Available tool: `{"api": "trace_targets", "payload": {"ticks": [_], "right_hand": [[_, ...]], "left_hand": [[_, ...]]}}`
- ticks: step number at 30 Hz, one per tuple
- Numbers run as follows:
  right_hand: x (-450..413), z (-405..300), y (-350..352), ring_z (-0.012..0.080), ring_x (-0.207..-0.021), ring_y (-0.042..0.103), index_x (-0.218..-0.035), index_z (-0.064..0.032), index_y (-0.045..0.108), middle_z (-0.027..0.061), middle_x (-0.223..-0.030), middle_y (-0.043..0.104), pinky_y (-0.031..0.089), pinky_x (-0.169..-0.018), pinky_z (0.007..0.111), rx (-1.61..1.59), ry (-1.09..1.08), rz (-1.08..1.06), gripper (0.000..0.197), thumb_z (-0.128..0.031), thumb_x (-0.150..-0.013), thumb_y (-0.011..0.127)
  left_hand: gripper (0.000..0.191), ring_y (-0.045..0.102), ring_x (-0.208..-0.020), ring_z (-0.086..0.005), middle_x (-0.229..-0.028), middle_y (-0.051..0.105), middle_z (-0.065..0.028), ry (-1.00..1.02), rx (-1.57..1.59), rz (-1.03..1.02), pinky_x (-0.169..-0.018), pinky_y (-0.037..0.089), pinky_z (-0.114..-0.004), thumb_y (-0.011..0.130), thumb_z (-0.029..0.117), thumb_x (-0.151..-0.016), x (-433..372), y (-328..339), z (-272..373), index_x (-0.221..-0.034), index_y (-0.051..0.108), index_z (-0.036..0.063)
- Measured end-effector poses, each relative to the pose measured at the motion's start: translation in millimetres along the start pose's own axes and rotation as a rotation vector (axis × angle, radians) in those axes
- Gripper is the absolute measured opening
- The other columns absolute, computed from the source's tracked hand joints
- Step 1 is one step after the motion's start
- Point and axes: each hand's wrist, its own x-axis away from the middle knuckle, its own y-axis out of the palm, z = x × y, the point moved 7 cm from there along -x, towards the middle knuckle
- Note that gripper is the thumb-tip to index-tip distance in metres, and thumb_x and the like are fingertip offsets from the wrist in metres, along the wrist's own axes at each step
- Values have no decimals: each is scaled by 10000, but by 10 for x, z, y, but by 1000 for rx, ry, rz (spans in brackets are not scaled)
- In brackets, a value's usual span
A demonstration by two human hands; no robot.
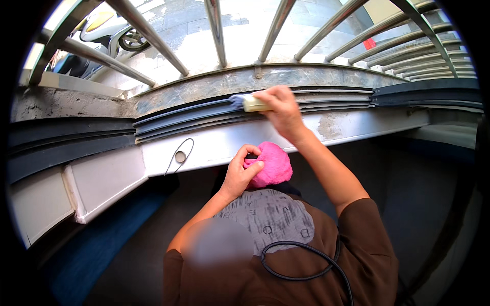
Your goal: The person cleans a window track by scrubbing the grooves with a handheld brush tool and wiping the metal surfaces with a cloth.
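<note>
My right hand (282, 113) grips the pale yellow handle of a brush (255, 103). The brush's bluish-grey bristles, partly blurred, are over the dark metal window track (183, 118), toward its left part. A bunched pink fluffy cloth (275, 164) is in my left hand (245, 168), near my chest and in front of the white sill. Something dark shows between the left thumb and fingers; what it is cannot be told. On the white sill (214, 147), left of the cloth, lies a small round disc (180, 156) with a thin dark cord loop around it.
Metal railing bars (215, 34) rise beyond the track and a weathered stone ledge (321, 76). Outside, a scooter (111, 32) stands at upper left on paving. Dark window frame sections (425, 93) flank the track. A black cable (294, 277) hangs over my brown shirt.
</note>
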Motion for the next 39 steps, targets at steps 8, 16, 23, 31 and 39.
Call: {"api": "trace_targets", "payload": {"ticks": [8,16,23,31,39], "right_hand": [[18,204,74,257,-920,544,-1087,-180,665,35,-959,570,438,-820,380,118,-103,-23,349,-48,-770,605],[352,839,-885,268,-891,569,-1082,-143,682,58,-929,595,457,-827,372,238,-29,-16,446,29,-672,713],[395,820,-1232,256,-898,561,-1073,-140,691,50,-928,596,471,-823,362,59,123,58,485,44,-631,760],[93,418,-250,259,-912,581,-1068,-162,687,41,-963,611,468,-810,373,1,-79,39,429,-22,-666,733],[285,891,-698,287,-912,588,-1076,-144,675,78,-940,613,479,-818,391,228,-45,-68,445,41,-672,697]], "left_hand": [[219,472,-967,-96,-1014,527,-17,20,-2,38,-917,375,-229,633,78,-849,-129,134,-35,-1033,534,12],[220,465,-944,-97,-1003,526,-16,8,-4,-21,-893,375,-229,640,102,-843,-290,412,-33,-1018,534,21],[228,466,-942,-99,-998,532,-18,8,-93,-34,-895,377,-231,639,110,-838,-353,535,12,-1021,536,21],[224,463,-948,-95,-1013,528,-16,-31,-95,-23,-899,372,-226,638,101,-843,-286,503,-11,-1025,537,21],[237,463,-887,-76,-991,523,-1,7,-22,-38,-849,392,-220,643,102,-845,-216,328,-10,-1042,535,27]]}}
